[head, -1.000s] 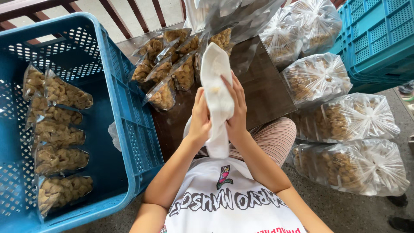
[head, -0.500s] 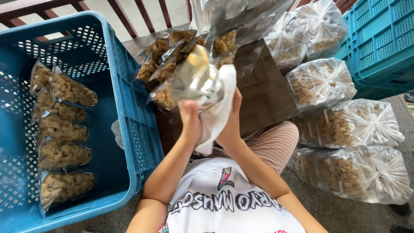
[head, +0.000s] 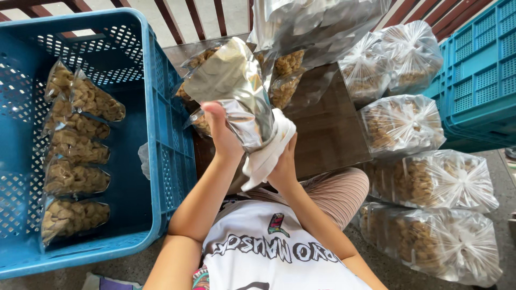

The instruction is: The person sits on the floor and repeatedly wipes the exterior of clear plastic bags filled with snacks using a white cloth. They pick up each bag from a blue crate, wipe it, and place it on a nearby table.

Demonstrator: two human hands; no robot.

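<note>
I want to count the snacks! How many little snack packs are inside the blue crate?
5 snack packs lie in a row along the blue crate, from its far end to near end. More may hide underneath.

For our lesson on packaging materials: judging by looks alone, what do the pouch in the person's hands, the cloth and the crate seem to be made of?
Pouch: probably metallised plastic film; silvery, glossy, creased, with bright reflections.
Cloth: looks like soft woven fabric; white, matt, folding limply.
Crate: apparently rigid moulded plastic; blue, smooth, perforated walls.
</note>
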